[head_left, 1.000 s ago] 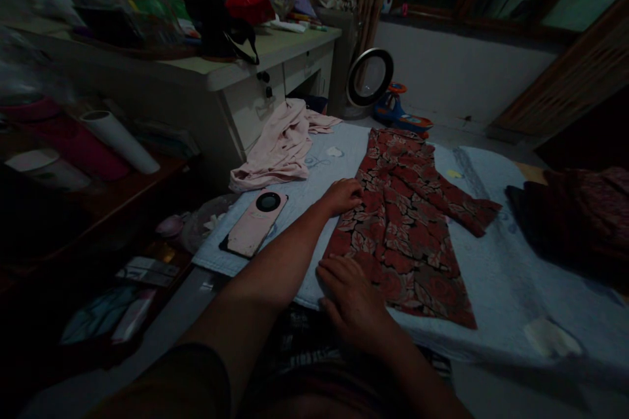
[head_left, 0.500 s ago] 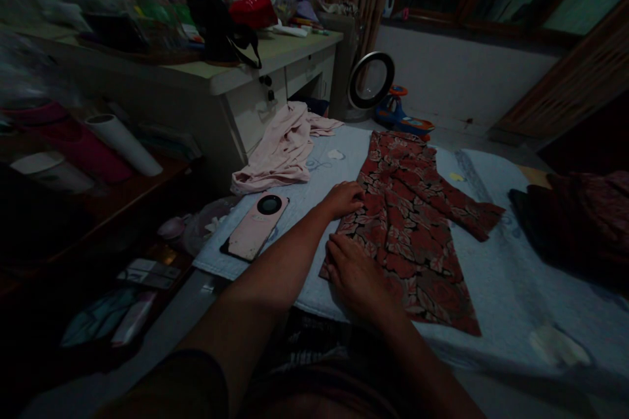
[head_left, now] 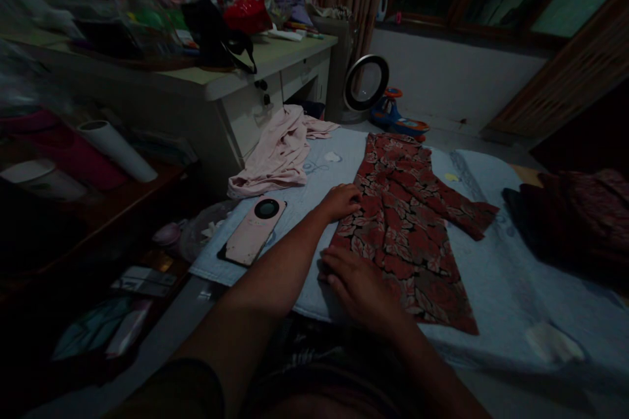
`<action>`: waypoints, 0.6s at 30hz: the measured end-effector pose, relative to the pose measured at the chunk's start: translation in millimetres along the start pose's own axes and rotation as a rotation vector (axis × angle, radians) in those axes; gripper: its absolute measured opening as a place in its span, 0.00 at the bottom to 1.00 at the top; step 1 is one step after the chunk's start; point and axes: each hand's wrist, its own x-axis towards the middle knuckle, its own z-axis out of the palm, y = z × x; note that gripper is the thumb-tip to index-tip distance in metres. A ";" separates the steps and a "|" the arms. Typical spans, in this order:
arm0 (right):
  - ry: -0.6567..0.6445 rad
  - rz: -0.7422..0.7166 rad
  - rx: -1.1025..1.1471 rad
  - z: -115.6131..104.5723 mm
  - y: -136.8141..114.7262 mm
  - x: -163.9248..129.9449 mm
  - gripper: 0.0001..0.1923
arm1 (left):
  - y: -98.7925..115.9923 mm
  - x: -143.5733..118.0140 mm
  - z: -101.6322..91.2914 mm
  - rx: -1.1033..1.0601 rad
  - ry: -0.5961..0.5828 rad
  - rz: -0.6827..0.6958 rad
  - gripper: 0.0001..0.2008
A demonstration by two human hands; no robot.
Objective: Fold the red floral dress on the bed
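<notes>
A red garment with a leaf print (head_left: 410, 222) lies flat on a pale blue blanket (head_left: 496, 275), one sleeve sticking out to the right. My left hand (head_left: 341, 201) rests on the garment's left edge about halfway up, fingers curled on the cloth. My right hand (head_left: 358, 285) lies flat on the lower left corner, near the hem, pressing the cloth down. Neither hand lifts the fabric.
A pink phone (head_left: 253, 229) lies on the blanket left of my arm. A crumpled pink cloth (head_left: 280, 150) sits beyond it. Dark folded clothes (head_left: 574, 222) lie at the right. A cluttered desk (head_left: 236, 72) stands behind, with a round fan (head_left: 366, 82) and a toy (head_left: 398, 118) on the floor.
My right hand slid up along the garment's lower left edge, then back down a little. My left hand stayed on the left edge.
</notes>
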 end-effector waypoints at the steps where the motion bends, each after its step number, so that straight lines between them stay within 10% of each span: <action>1: 0.052 0.016 -0.038 0.3 6.2 6.7 0.19 | -0.3 0.0 0.3 -0.002 0.004 0.000 0.08; 18: -0.045 0.041 -0.001 16.6 -14.7 -17.4 0.23 | -4.1 0.9 2.9 -0.005 0.009 0.011 0.08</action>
